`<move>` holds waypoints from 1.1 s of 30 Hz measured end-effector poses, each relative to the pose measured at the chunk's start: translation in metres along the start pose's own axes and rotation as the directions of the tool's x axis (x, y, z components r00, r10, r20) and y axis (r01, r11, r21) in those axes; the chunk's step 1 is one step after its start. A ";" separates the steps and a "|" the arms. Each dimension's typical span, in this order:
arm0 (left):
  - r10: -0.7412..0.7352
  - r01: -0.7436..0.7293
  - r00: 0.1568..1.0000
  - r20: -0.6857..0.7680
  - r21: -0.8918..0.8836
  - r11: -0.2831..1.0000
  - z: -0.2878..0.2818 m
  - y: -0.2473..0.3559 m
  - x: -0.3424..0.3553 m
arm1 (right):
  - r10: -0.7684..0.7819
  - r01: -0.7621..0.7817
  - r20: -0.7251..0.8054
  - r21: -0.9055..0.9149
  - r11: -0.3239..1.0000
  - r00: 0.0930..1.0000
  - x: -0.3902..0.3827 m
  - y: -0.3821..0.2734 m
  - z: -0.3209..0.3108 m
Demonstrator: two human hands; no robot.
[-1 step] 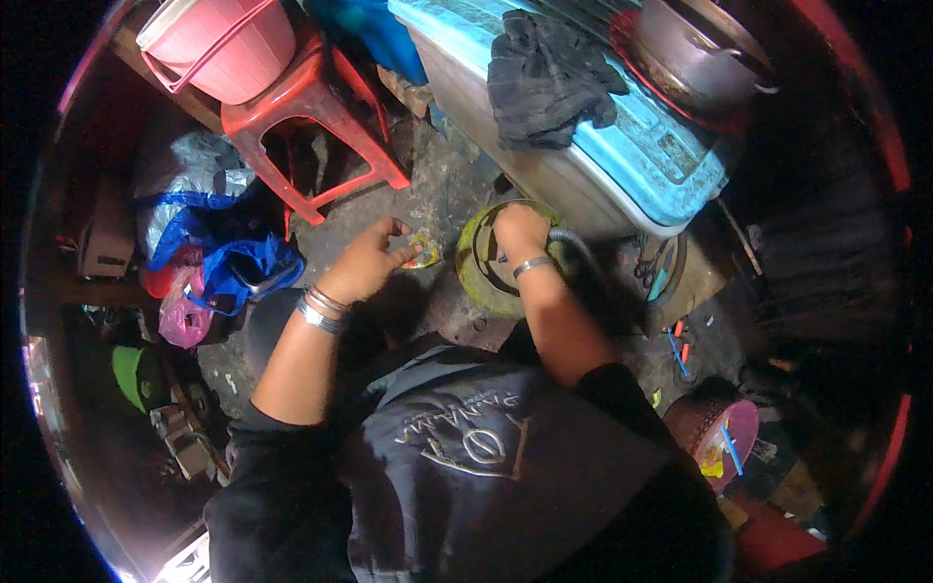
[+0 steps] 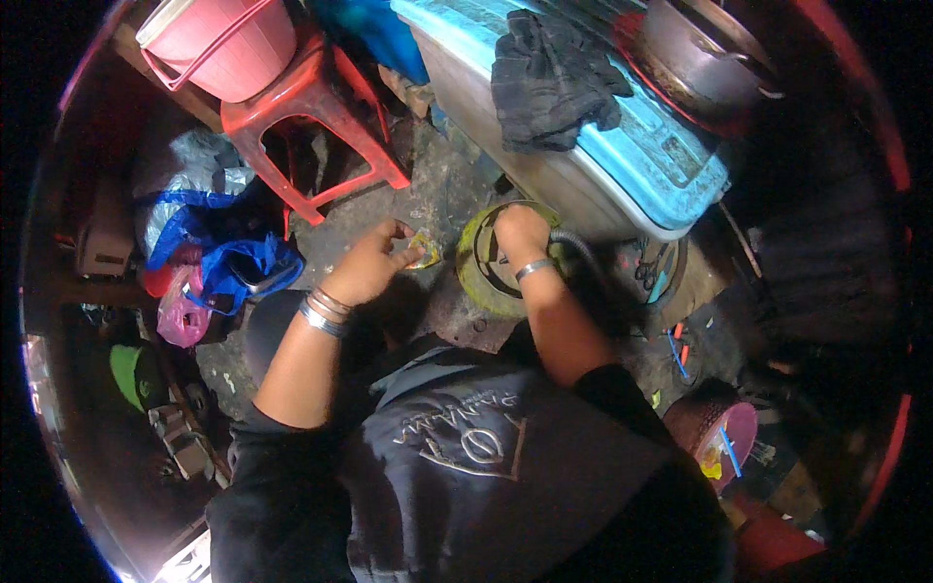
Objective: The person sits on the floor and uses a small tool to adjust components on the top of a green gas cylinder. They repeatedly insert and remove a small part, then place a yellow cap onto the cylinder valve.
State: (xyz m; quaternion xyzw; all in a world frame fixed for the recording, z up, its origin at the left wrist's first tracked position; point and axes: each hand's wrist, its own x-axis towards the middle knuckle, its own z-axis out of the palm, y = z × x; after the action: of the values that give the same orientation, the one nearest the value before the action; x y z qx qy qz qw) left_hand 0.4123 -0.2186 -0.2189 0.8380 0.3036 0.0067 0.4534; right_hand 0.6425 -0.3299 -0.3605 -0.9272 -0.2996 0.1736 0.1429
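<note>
A squat yellow-green gas cylinder (image 2: 473, 282) stands on the floor in front of me. Inside its top collar, my right hand (image 2: 523, 233) is closed over the fitting where a grey ribbed hose (image 2: 573, 239) comes in. My fingers hide most of that regulator. To the left of the cylinder, my left hand (image 2: 371, 260) is raised above the floor. Its thumb and fingers pinch a small, crumpled yellow wrapper (image 2: 426, 251) with coloured patches.
A blue-lidded storage box (image 2: 651, 160) carries a dark cloth (image 2: 549, 83) and a metal pot (image 2: 695, 58). At left stand a red stool (image 2: 282, 112) with a pink bucket (image 2: 228, 49), and blue bags (image 2: 243, 267). A purple basket (image 2: 734, 423) is at lower right.
</note>
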 end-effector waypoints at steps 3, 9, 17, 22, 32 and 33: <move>0.025 -0.029 0.994 0.107 0.035 0.999 0.010 -0.002 -0.001 | -0.138 0.136 -0.047 -0.050 0.989 0.989 0.002 0.005 0.006; 0.003 -0.048 0.956 0.293 0.146 0.988 0.019 0.002 -0.001 | -0.289 0.267 -0.270 -0.113 0.957 0.919 0.009 0.015 0.023; -0.003 -0.183 0.966 0.257 0.695 0.696 0.041 0.000 -0.007 | -0.292 0.401 -0.352 0.294 0.867 0.889 -0.021 0.031 0.002; 0.013 -0.221 0.944 0.329 0.605 0.765 0.045 -0.017 -0.003 | -0.610 0.630 -0.360 -0.076 0.773 0.706 -0.062 0.042 -0.022; -0.014 -0.204 0.941 0.337 0.603 0.771 0.046 -0.008 -0.006 | -0.740 0.689 -0.145 -0.281 0.668 0.657 -0.062 0.036 0.001; -0.024 -0.205 0.937 0.348 0.603 0.771 0.045 -0.006 -0.007 | -0.736 0.691 -0.133 -0.267 0.672 0.664 -0.062 0.037 0.000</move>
State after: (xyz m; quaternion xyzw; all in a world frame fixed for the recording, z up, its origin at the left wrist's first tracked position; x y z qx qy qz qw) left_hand 0.4171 -0.2538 -0.2482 0.9434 0.1651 -0.2159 0.1901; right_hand 0.6141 -0.3965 -0.3594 -0.7568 -0.6370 -0.0346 0.1424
